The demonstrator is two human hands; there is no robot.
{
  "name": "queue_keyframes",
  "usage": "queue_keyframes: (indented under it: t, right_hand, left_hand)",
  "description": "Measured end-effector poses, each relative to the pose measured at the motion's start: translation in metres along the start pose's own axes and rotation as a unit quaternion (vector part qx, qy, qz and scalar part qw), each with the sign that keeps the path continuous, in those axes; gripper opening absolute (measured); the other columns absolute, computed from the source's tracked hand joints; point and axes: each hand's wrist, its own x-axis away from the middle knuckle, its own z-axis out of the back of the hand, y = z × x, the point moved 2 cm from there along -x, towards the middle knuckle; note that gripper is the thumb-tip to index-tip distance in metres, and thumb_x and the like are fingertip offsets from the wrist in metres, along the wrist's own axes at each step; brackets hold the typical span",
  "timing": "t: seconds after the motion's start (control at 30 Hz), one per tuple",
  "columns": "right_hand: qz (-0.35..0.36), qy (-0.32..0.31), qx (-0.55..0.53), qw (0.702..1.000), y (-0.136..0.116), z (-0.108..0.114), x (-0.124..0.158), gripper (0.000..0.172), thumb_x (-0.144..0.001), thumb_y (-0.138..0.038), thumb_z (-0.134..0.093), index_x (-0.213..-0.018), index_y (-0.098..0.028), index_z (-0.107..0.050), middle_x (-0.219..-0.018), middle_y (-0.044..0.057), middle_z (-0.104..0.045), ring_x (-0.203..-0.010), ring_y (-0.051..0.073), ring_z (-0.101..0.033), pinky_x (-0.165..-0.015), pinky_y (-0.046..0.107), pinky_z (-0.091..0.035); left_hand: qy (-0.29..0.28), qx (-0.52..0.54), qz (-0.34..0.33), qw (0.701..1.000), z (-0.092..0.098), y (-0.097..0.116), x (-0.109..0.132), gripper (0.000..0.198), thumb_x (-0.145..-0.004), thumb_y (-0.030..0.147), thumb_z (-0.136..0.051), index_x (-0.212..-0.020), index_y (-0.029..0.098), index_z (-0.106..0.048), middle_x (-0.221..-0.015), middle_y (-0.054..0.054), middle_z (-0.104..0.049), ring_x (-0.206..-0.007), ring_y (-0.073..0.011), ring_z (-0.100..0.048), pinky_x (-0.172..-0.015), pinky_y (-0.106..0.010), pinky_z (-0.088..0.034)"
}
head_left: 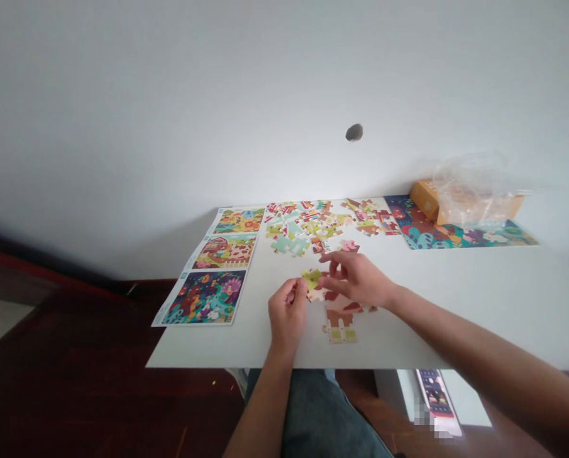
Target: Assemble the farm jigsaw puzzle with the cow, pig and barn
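My left hand (pixel 287 312) pinches a green jigsaw puzzle piece (pixel 312 278) between thumb and fingertips, just above the white table. My right hand (pixel 361 278) hovers close by on the right, its fingers apart and curved. One of its fingertips comes up to the edge of the green piece; whether it touches, I cannot tell. Beneath and in front of the right hand lie brown-and-pink joined puzzle pieces (pixel 339 315), partly covered by it. Their lower end shows a white fence on green. Beyond both hands spread several loose pieces (pixel 291 245), in pale green, red and yellow.
A picture sheet (pixel 201 270) with three printed scenes lies at the table's left edge. At the back right, an orange box (pixel 425 200) and clear plastic wrapping (pixel 480 191) rest on a dark illustrated puzzle sheet (pixel 422 235). A phone (pixel 437 397) lies on a lower white surface.
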Motion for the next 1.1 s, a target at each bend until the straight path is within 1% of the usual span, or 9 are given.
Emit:
queue_keyframes:
  t: [0.1,0.2,0.33,0.43,0.5,0.57,0.7,0.97,1.1]
  right_hand:
    - [0.014,-0.014,-0.040,0.999,0.026,-0.032,-0.033,0.039,-0.092,-0.050,-0.057,-0.081,-0.015,-0.069,-0.068,0.001,-0.063,-0.061,0.012,-0.052,-0.061,0.025,-0.039]
    - [0.012,-0.002,-0.095,0.995,0.038,-0.039,-0.030,0.041,-0.091,-0.053,-0.057,-0.081,-0.015,-0.068,-0.068,0.001,-0.063,-0.060,0.011,-0.051,-0.058,0.024,-0.037]
    - [0.000,-0.007,-0.140,0.990,0.044,-0.023,-0.019,0.041,-0.088,-0.056,-0.060,-0.084,-0.016,-0.069,-0.069,0.002,-0.066,-0.058,0.011,-0.052,-0.056,0.024,-0.038]
    - [-0.009,-0.025,-0.134,0.991,0.055,-0.001,-0.018,0.039,-0.085,-0.054,-0.065,-0.084,-0.015,-0.070,-0.066,0.002,-0.065,-0.057,0.012,-0.053,-0.055,0.023,-0.038]
    - [-0.005,-0.067,-0.094,0.993,0.065,0.016,-0.018,0.036,-0.084,-0.050,-0.067,-0.082,-0.015,-0.071,-0.065,0.001,-0.066,-0.057,0.011,-0.052,-0.056,0.024,-0.038]
    - [-0.008,-0.131,-0.028,0.991,0.074,0.031,-0.017,0.032,-0.083,-0.046,-0.068,-0.080,-0.015,-0.073,-0.066,0.002,-0.068,-0.058,0.011,-0.052,-0.057,0.024,-0.038]
    - [-0.056,-0.220,0.057,0.972,0.084,0.046,-0.014,0.026,-0.076,-0.041,-0.071,-0.073,-0.016,-0.073,-0.067,0.002,-0.071,-0.058,0.012,-0.054,-0.055,0.024,-0.036]
    - [-0.023,-0.218,0.100,0.971,0.070,0.046,-0.014,0.025,-0.077,-0.039,-0.068,-0.074,-0.015,-0.074,-0.066,0.001,-0.069,-0.059,0.012,-0.054,-0.057,0.024,-0.036]
    - [-0.051,-0.263,0.079,0.960,0.069,0.048,-0.008,0.027,-0.076,-0.041,-0.070,-0.077,-0.015,-0.074,-0.069,0.002,-0.072,-0.062,0.014,-0.060,-0.056,0.024,-0.038]
  left_hand:
    - [0.010,-0.020,0.000,1.000,0.001,0.003,0.001,0.031,-0.087,0.043,-0.061,-0.084,0.014,-0.068,-0.052,0.004,-0.052,-0.050,-0.0110,-0.051,-0.047,-0.019,-0.038]
    - [0.011,-0.011,0.005,1.000,-0.001,0.003,0.000,0.028,-0.085,0.040,-0.064,-0.093,0.014,-0.069,-0.062,0.000,-0.064,-0.052,-0.0114,-0.056,-0.050,-0.020,-0.043]
    - [-0.007,-0.070,-0.041,0.997,-0.002,0.001,-0.001,0.027,-0.086,0.037,-0.064,-0.103,0.017,-0.068,-0.091,-0.007,-0.073,-0.076,-0.0175,-0.068,-0.062,-0.025,-0.052]
    - [-0.042,-0.180,-0.164,0.969,-0.003,0.007,0.004,0.036,-0.088,0.033,-0.062,-0.122,0.019,-0.063,-0.117,-0.011,-0.069,-0.107,-0.0237,-0.064,-0.087,-0.036,-0.054]
    - [-0.116,-0.254,-0.242,0.929,-0.006,0.012,0.010,0.052,-0.086,0.030,-0.064,-0.136,0.020,-0.053,-0.135,-0.013,-0.060,-0.128,-0.0279,-0.053,-0.109,-0.047,-0.043]
    - [-0.200,-0.323,-0.269,0.885,-0.011,0.013,0.016,0.062,-0.084,0.031,-0.067,-0.142,0.021,-0.046,-0.145,-0.012,-0.053,-0.139,-0.0308,-0.042,-0.119,-0.057,-0.026]
    - [-0.247,-0.397,-0.244,0.850,-0.015,0.013,0.020,0.067,-0.086,0.035,-0.066,-0.147,0.022,-0.042,-0.153,-0.012,-0.045,-0.144,-0.0316,-0.034,-0.120,-0.063,-0.014]
    - [-0.256,-0.416,-0.243,0.838,-0.016,0.019,0.018,0.050,-0.086,0.033,-0.065,-0.135,0.028,-0.057,-0.151,-0.008,-0.047,-0.143,-0.0324,-0.035,-0.119,-0.065,-0.015]
    - [-0.255,-0.422,-0.243,0.836,-0.017,0.019,0.019,0.044,-0.088,0.032,-0.063,-0.132,0.028,-0.060,-0.152,-0.007,-0.046,-0.143,-0.0330,-0.036,-0.119,-0.066,-0.017]
